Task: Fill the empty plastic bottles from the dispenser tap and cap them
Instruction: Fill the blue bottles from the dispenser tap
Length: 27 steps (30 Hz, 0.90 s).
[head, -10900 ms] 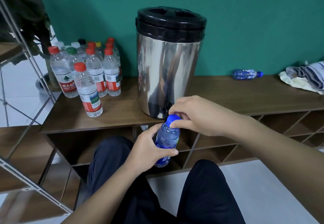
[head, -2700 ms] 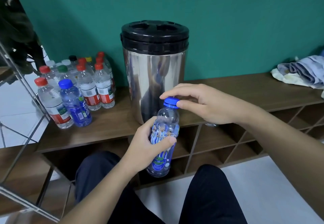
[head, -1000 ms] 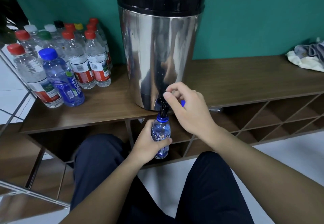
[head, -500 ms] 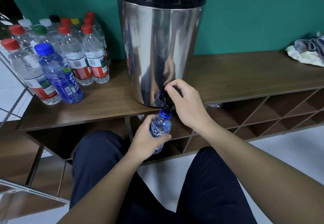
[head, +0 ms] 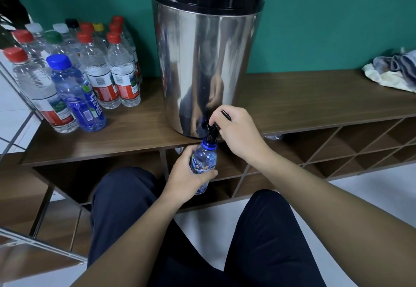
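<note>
1. The tall shiny steel dispenser with a black lid [head: 202, 61] stands upright on the long brown wooden bench [head: 304, 102], at 12 o'clock in the view.
2. Its small black tap [head: 210, 130] juts from the base of the drum, over the bench's front edge.
3. The left hand [head: 189, 174] is wrapped around the small clear blue-tinted plastic bottle with a blue neck ring [head: 203, 160], thumb across the label.
4. That bottle is held upright just below the bench edge, uncapped, its mouth directly under the tap spout and touching or nearly touching it.
5. The right hand [head: 236, 133] sits at 3 o'clock from the tap, fingers curled on the black tap lever.
6. A cluster of capped clear plastic bottles with red, green, white, yellow and black caps [head: 96, 61] stands on the bench at 9 o'clock from the dispenser.
7. A capped blue bottle with a blue cap [head: 76, 95] stands at the front of that cluster, just beside a red-capped one.
8. A crumpled pale and grey cloth [head: 396, 70] lies on the bench at 3 o'clock, well apart from the dispenser.
9. The person's dark trousers [head: 126, 208] fill the view at 6 o'clock.
</note>
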Motion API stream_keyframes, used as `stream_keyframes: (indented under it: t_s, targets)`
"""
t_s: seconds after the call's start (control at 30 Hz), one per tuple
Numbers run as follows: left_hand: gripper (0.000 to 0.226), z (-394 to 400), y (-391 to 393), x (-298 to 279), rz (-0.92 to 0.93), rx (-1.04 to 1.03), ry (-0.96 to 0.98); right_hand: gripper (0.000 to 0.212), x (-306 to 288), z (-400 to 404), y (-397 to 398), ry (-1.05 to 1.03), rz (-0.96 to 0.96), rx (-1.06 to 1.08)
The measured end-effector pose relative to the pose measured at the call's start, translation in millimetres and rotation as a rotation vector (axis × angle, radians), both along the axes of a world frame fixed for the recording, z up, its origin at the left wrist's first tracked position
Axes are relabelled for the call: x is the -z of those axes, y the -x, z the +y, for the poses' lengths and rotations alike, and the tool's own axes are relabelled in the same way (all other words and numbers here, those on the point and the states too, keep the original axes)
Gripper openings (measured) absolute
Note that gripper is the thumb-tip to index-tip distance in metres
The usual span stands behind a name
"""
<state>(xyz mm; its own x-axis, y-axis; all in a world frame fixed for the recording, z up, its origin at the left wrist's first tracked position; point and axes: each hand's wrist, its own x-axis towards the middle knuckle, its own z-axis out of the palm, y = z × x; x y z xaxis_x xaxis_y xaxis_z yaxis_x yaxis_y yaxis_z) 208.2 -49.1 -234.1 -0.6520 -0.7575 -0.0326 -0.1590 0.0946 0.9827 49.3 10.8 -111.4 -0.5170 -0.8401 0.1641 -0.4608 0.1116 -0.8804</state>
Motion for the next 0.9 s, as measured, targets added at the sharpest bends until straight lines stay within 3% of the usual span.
stream_keyframes:
  t_s: [0.13,0.23,0.3,0.53,0.9]
  targets:
    - [0.069,-0.5,-0.4,0.0,0.007,0.001,0.006,0.03,4.1,-0.6,-0.2,-0.003,-0.166,0.039]
    - [0.07,-0.9,-0.3,0.7,0.003,0.007,-0.001,0.026,13.1,1.1,3.2,0.014,-0.487,0.052]
    - [0.071,0.0,0.1,0.4,-0.002,0.015,-0.001,0.019,17.8,4.4,7.4,0.025,-0.596,0.037]
    - [0.068,1.9,-0.6,-2.3,0.02,-0.004,-0.001,0.025,22.1,5.6,4.9,-0.054,-0.246,0.046]
    - [0.068,3.6,-0.8,-0.9,0.045,-0.03,0.003,0.026,38.5,-0.6,1.3,0.064,-0.318,0.034]
